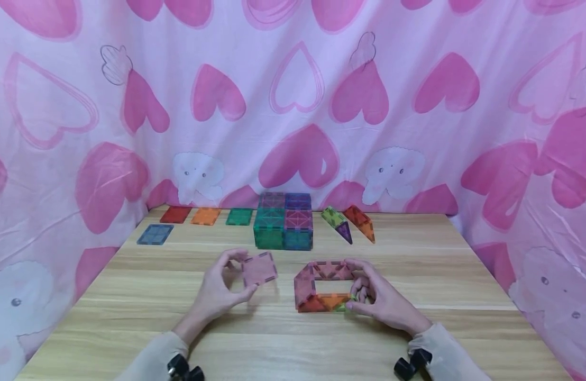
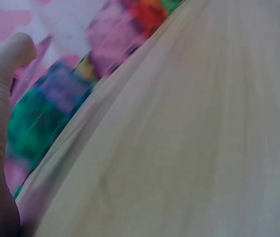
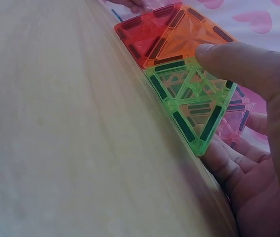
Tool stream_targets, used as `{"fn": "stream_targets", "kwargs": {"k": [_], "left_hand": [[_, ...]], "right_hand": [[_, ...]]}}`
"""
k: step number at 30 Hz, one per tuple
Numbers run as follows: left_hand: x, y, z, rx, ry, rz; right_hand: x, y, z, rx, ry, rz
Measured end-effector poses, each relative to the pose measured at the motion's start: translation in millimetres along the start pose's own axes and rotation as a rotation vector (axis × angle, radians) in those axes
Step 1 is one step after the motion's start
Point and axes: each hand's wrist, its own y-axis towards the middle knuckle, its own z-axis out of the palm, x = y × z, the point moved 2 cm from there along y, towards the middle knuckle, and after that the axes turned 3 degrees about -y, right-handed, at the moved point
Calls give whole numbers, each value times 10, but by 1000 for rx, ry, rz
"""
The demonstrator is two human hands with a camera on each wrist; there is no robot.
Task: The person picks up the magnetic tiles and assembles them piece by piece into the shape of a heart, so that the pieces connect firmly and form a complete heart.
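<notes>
My left hand (image 1: 219, 286) pinches a translucent pink square magnetic tile (image 1: 259, 269) between thumb and fingers, above the wooden table. To the right stands a low frame of magnetic tiles (image 1: 304, 287), open on top, with a pink left side and pink triangles at the back. Its front is a row of triangles, red (image 3: 147, 32), orange (image 3: 194, 32) and green (image 3: 199, 101). At the frame's right end my right hand (image 1: 378, 293) grips it, thumb over the front and fingers curled behind. In the left wrist view a finger shows at the left edge.
A block of green, blue and purple tiles (image 1: 269, 237) stands behind the hands. Loose square tiles lie back left: red (image 1: 175, 214), orange (image 1: 205, 216), green (image 1: 239, 216) and blue (image 1: 155, 234). Two narrow joined-tile pieces (image 1: 337, 223) lie back right. A pink heart-print curtain (image 1: 302, 106) hangs behind.
</notes>
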Motion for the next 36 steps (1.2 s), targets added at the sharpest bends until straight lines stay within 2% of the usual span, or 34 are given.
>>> {"fn": "stream_targets", "kwargs": {"k": [4,6,11,16,21,27,33,36], "left_hand": [[-118,124,391,-3,-45,102],[-183,181,574,8,-68,132],[-329,311,982,62,-145,145],[-423,392,1240,112,-196,186],[-452,416,1363,167,-196,217],[-452,420,1376,206,-130,260],[-444,416,1362,221,-129,253],[-433,415,1320,191,-138,261]], "right_hand": [[4,-6,2,0,-3,4],[13,-1,9,1,2,-3],[22,4,31,-3,17,-32],[34,8,28,-11,2,-5],[36,2,12,-9,-7,13],[18,-2,11,-23,-29,25],[23,-6,18,-25,-37,33],[23,-1,22,-24,-39,35]]}}
